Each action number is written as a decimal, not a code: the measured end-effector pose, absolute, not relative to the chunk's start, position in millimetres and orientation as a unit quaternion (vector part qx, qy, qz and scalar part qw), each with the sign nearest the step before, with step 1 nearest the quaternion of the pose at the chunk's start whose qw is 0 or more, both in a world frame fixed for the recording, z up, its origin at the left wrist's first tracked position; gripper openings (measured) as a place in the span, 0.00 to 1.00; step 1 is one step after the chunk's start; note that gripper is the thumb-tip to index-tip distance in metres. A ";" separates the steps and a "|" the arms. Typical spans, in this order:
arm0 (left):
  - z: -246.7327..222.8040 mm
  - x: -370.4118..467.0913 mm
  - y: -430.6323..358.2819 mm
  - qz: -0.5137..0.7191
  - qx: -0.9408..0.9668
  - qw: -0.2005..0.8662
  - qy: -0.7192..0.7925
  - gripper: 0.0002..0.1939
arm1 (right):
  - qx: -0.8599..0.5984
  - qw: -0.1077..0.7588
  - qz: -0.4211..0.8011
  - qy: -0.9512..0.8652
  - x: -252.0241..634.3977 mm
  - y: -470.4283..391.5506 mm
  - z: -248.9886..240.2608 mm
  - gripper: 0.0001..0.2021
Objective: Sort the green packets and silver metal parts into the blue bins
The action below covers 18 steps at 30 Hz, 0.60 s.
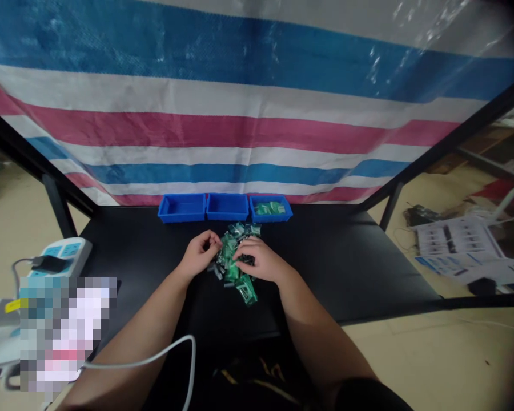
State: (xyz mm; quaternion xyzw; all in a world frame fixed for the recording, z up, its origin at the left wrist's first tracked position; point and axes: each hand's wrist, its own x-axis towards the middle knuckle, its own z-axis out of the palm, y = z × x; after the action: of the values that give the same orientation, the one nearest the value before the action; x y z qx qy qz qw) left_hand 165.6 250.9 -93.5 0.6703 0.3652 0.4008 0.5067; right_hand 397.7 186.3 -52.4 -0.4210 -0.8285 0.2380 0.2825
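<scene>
Left grip (203, 253): fingers curled toward thumb, beside heap; cannot tell whether anything is held. Right grip (259, 260): half-curled over heap's right part; hold likewise unclear. Heap of small green packets (230, 250): between the grips, on black desk (325, 262). Beyond both grips: three blue bins (227, 216), rightmost containing packets.
</scene>
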 end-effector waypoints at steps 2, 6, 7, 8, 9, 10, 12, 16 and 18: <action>-93.0 165.4 250.6 0.399 0.671 0.505 0.368 0.10 | -0.412 0.281 0.242 -0.832 400.2 184.6 -53.3 0.13; -93.2 165.0 250.1 0.396 0.669 0.510 0.368 0.10 | -0.410 0.268 0.254 -0.834 401.8 183.8 -54.4 0.17; -93.2 164.9 249.9 0.396 0.668 0.511 0.368 0.10 | -0.408 0.272 0.258 -0.832 401.4 184.1 -54.2 0.15; -92.9 164.9 249.6 0.396 0.668 0.512 0.368 0.10 | -0.404 0.281 0.263 -0.830 400.7 184.6 -53.9 0.12; -92.5 164.8 249.2 0.397 0.667 0.511 0.369 0.10 | -0.401 0.293 0.267 -0.826 400.1 185.1 -53.5 0.09; -91.6 164.7 248.5 0.399 0.667 0.510 0.369 0.10 | -0.400 0.310 0.270 -0.819 399.4 185.6 -53.3 0.07; -88.9 164.2 246.3 0.405 0.666 0.507 0.367 0.11 | -0.407 0.353 0.277 -0.796 398.3 186.3 -53.9 0.02; -81.3 162.4 239.5 0.423 0.674 0.493 0.351 0.12 | -0.431 0.426 0.316 -0.730 395.5 186.5 -60.9 0.07; -77.9 161.7 236.5 0.427 0.691 0.477 0.337 0.12 | -0.447 0.443 0.387 -0.674 393.4 186.8 -66.1 0.09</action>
State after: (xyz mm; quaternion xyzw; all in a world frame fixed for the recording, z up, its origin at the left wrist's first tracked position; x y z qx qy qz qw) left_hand 161.7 236.5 -77.9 0.6906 0.3365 0.4274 0.4766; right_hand 393.4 186.8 -66.1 -0.4468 -0.6742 0.3868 0.4430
